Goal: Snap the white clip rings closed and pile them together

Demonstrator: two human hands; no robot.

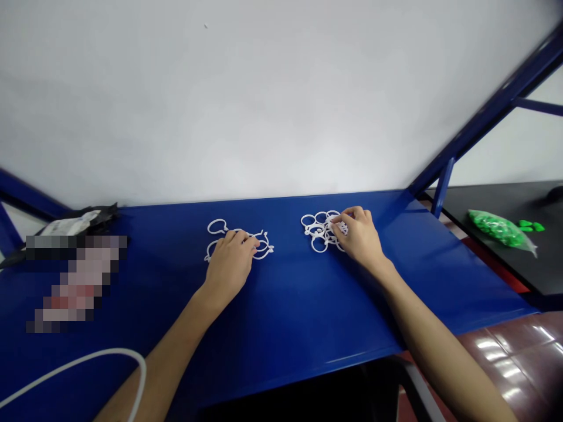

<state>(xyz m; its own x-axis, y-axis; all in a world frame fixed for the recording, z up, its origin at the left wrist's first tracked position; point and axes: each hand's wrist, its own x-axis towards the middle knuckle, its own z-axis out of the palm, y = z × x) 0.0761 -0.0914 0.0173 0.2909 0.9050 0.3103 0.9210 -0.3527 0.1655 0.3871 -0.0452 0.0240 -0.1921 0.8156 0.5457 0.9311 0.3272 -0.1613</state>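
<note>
Several white plastic rings (261, 255), some with small clasp-like ends, lie spread on the blue table left of centre. My left hand (232, 258) is palm down over them, its fingers bent and slightly apart, touching or just above the rings; its fingers cover part of them. To the right lies a denser pile of white rings (319, 243), overlapping one another. My right hand (358, 234) is at the right side of this pile, thumb and fingers pinched together on a white ring there. The fingers partly hide what they grip.
The blue table (299, 316) meets a pale wall (281, 105). A black-and-white plastic package (79, 223) lies at left, with a blurred patch before it. A white cable (109, 351) curves at lower left. At right, a bag of green pieces (499, 228) sits on a black table (545, 264).
</note>
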